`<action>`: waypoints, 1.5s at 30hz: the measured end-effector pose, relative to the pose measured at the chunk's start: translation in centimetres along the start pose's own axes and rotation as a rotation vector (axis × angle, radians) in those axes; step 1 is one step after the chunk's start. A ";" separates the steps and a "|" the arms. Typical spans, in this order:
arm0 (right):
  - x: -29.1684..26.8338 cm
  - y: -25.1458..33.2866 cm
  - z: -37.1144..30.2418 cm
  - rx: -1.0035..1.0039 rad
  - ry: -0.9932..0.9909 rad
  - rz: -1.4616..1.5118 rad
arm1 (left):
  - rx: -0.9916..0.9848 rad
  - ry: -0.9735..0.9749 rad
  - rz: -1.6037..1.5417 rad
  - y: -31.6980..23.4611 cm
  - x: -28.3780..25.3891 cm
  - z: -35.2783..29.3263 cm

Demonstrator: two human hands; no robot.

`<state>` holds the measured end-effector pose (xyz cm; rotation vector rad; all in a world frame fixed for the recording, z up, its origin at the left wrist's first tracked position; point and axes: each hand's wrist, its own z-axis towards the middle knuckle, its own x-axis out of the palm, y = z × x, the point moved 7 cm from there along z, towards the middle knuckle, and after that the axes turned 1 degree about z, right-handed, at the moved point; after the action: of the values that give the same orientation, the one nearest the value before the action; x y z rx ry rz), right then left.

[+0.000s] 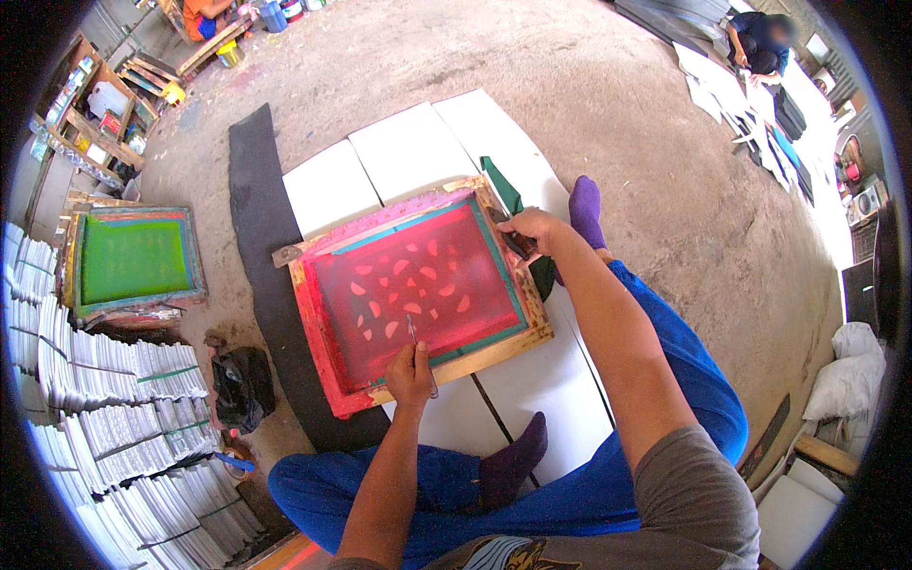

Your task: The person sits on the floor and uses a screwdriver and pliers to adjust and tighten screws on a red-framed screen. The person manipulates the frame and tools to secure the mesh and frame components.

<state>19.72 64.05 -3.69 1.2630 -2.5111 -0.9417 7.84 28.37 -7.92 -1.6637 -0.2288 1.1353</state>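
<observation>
A silk-screen printing frame (313, 353) lies tilted across white sheets in front of me. Its wood is stained red and its red mesh carries pale half-round and small shapes. At the frame's near edge, my left hand (409, 376) is closed round a slim, pointed metal tool (411, 329), its tip over the mesh. My right hand (534, 231) is closed on a dark brown piece (518, 243) at the frame's right side; the fingers partly hide it. A dark green strip (501, 184) sticks out beyond that side.
White sheets (404, 142) and a black strip (256, 190) lie beneath and beside the frame. To the left are a green screen frame (136, 255), a black plastic bag (242, 388) and bundled paper stacks (133, 370). A person (760, 46) crouches at the far right.
</observation>
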 end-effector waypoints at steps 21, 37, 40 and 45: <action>-2.1 2.1 0.4 -0.446 -0.314 -1.134 | -0.044 0.028 0.013 -0.4 -0.3 -0.2; -3.5 -0.4 0.5 -0.576 -0.375 -0.891 | -0.095 -0.005 -0.110 0.2 0.2 -0.1; -1.7 1.7 -3.1 -0.662 -0.317 -0.899 | -0.092 -0.035 -0.141 1.2 -0.2 -0.5; 5.3 3.6 -8.5 -0.829 -0.230 -0.892 | -0.205 -0.096 -0.512 -1.7 -3.5 0.9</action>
<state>17.63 57.60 4.56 1.9610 -1.2339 -2.0810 5.94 27.44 -4.50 -1.5989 -0.8062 0.8190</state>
